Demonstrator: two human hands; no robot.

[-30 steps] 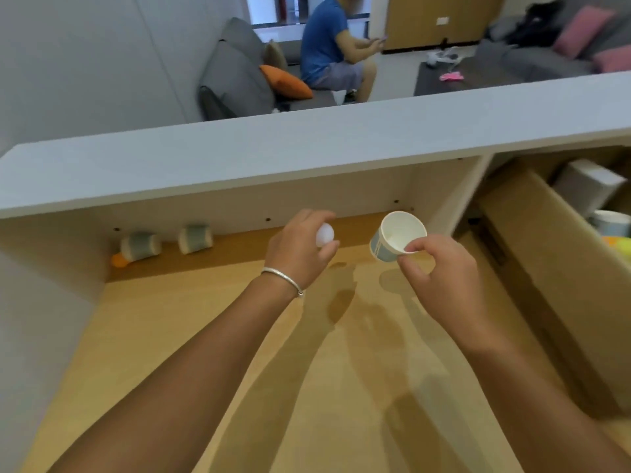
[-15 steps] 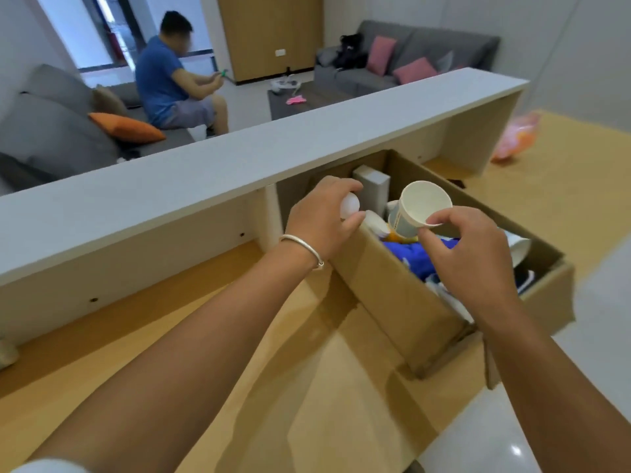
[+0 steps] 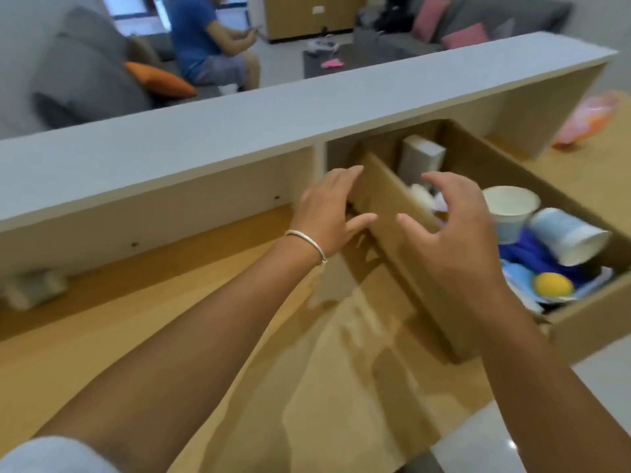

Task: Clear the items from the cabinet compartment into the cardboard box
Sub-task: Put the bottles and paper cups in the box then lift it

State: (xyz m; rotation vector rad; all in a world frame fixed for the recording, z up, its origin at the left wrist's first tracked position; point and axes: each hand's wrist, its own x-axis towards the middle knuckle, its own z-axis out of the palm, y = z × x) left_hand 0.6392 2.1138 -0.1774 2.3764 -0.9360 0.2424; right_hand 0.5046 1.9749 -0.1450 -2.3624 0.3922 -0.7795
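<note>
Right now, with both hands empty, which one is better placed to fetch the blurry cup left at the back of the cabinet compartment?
Probably the left hand: it hangs open on the compartment side of the brown cardboard box, nearer the blurry cup. The right hand is open over the box.

Soft, even daylight fills the room, bright at the window (image 3: pixel 136 8) far behind. The whole view is smeared by motion blur; the cup (image 3: pixel 32 288) at the left edge is barely readable. Forearm shadows fall on the wooden shelf (image 3: pixel 205 336). A glare spot shines on the floor (image 3: pixel 512 445). Straight edges bow from the wide lens.
</note>
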